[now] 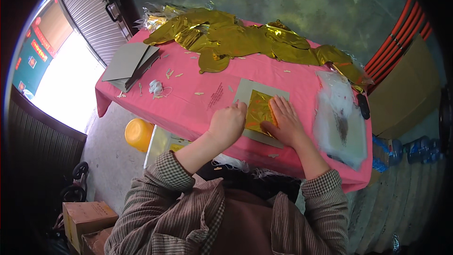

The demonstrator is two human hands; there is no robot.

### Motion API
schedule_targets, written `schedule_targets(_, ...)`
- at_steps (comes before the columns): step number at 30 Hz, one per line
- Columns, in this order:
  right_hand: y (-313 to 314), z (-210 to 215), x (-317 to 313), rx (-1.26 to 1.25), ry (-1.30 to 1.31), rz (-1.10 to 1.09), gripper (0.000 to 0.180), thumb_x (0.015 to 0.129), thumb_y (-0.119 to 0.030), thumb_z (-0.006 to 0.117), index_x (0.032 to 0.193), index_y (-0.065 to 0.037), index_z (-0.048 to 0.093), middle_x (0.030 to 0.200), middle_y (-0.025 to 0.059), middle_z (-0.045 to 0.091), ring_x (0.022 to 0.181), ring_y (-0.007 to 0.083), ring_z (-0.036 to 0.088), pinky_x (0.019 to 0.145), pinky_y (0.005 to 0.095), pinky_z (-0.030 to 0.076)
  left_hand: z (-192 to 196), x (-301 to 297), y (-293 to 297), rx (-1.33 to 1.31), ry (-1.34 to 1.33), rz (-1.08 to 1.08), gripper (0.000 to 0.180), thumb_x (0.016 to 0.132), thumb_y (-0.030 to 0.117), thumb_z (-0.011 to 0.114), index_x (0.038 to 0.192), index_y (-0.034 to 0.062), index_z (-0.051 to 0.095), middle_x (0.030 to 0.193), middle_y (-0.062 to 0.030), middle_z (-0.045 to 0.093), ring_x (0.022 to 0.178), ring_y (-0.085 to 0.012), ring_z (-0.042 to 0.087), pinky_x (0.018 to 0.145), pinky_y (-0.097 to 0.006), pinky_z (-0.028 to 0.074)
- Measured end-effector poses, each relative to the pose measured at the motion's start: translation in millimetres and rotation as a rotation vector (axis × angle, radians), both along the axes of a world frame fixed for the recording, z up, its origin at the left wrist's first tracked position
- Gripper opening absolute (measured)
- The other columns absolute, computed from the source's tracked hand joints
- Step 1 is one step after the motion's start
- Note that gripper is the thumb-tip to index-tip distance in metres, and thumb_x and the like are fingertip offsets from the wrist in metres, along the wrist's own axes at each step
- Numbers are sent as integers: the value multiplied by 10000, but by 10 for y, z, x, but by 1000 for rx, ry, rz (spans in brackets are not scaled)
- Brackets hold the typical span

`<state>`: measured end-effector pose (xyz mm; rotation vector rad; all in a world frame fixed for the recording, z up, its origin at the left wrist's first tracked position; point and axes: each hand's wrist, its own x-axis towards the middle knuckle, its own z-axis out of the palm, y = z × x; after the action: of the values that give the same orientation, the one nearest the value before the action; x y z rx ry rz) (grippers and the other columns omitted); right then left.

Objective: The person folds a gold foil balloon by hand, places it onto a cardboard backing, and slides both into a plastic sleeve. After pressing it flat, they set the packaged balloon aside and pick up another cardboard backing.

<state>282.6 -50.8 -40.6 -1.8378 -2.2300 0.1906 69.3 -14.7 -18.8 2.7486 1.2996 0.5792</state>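
A folded gold foil piece (258, 111) lies on a grey card (245, 89) near the front edge of the pink table (188, 108). My right hand (284, 122) lies flat on the foil's right side, fingers together, pressing it down. At the foil's left edge my left hand (227, 123) is curled, its fingertips touching the foil and the card.
A heap of gold foil balloons (236, 38) covers the table's far side. A stack of grey cards (130, 64) lies at the far left, clear plastic bags (340, 118) at the right. A yellow bucket (138, 134) and cardboard boxes (85, 217) stand on the floor at the left.
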Motion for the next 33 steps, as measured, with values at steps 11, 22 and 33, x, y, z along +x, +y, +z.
schedule_targets(11,-19,18,-10,-1,28,0,786,859,-510,520,1407,5,293,1481,196,254,1397,324,186,1134,442,138,-68,142,288,-72,-48,13,154,808,142,561,842,5,497,741,-187,620,659,-340,637,574,-423,518)
schedule_targets(22,-2,-19,1,-15,25,0,808,851,-521,519,1413,5,277,1488,196,237,1402,329,166,1137,445,122,-140,276,176,-49,70,6,245,776,136,641,922,24,479,800,-150,617,705,-310,649,572,-388,526)
schedule_targets(33,19,137,286,-248,44,45,1059,737,-593,637,1447,18,143,1517,219,101,1419,326,76,1150,410,89,-140,305,236,-143,131,-33,261,788,156,630,980,19,517,867,-160,631,824,-299,644,680,-379,529)
